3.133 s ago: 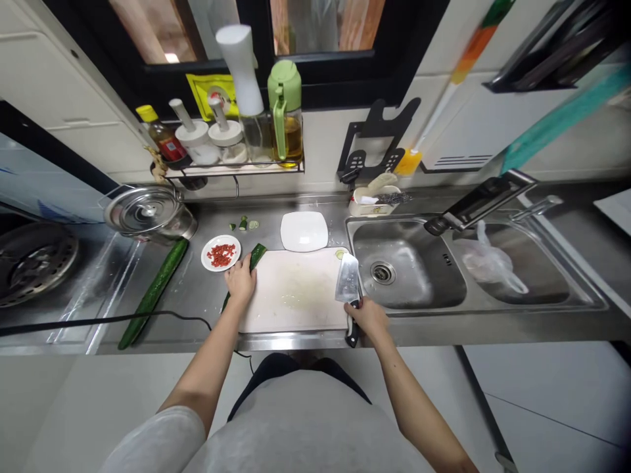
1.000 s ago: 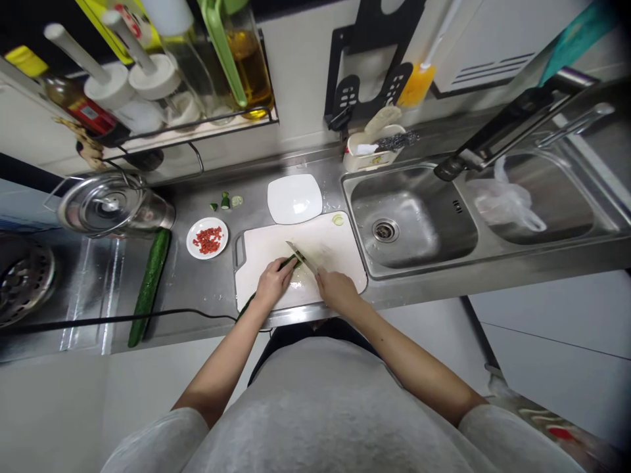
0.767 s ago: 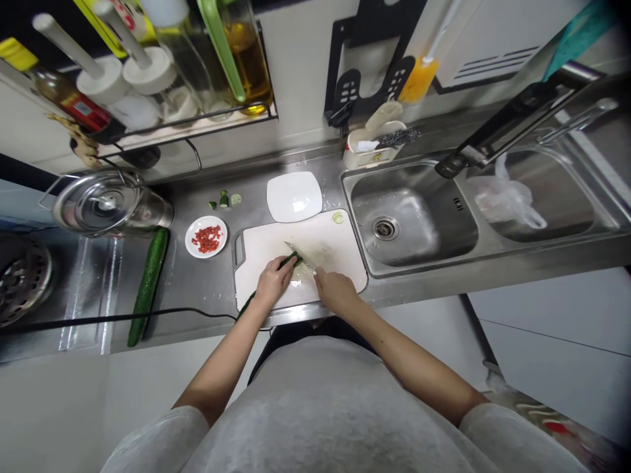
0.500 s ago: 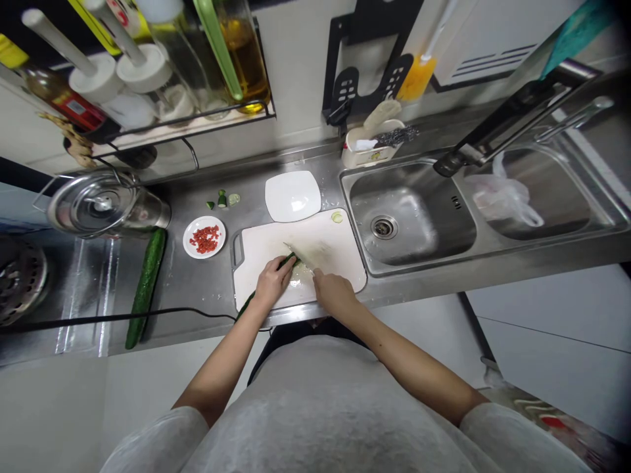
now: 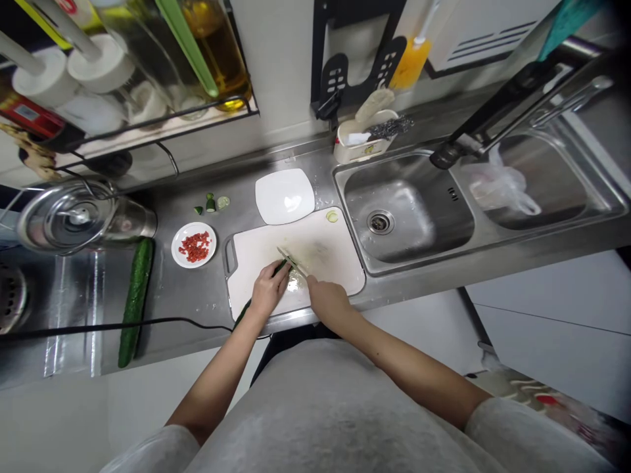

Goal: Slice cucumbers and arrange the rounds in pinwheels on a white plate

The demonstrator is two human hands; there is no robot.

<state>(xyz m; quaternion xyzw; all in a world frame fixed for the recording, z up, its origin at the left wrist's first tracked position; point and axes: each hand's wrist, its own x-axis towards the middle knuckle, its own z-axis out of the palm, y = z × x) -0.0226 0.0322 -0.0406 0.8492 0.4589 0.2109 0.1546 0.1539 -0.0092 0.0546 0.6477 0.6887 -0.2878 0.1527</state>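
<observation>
My left hand (image 5: 269, 289) is closed over a green cucumber (image 5: 241, 314), pressing it against the white cutting board (image 5: 340, 256). Most of the cucumber lies hidden under that hand and wrist; one end shows at the fingertips. In my right hand (image 5: 328, 299) is the handle of a knife (image 5: 294, 263), its blade slanting up and left against the cucumber's cut end. Wet, shiny patches mark the board beside the blade. Pale cucumber slices (image 5: 332, 216) rest at the board's far right corner.
Behind the board is a white square plate (image 5: 269, 197). Leftward sit a small plate (image 5: 212, 253) of chopped red pieces, cucumber ends (image 5: 211, 203), a whole cucumber (image 5: 135, 302) and a lidded steel pot (image 5: 131, 220). A black cord (image 5: 162, 320) crosses the counter. The sink (image 5: 409, 243) is at right.
The camera view has shifted slightly. The knife blade now lies against the cucumber's end, steeper and narrower in view than before. Both hands keep their holds.
</observation>
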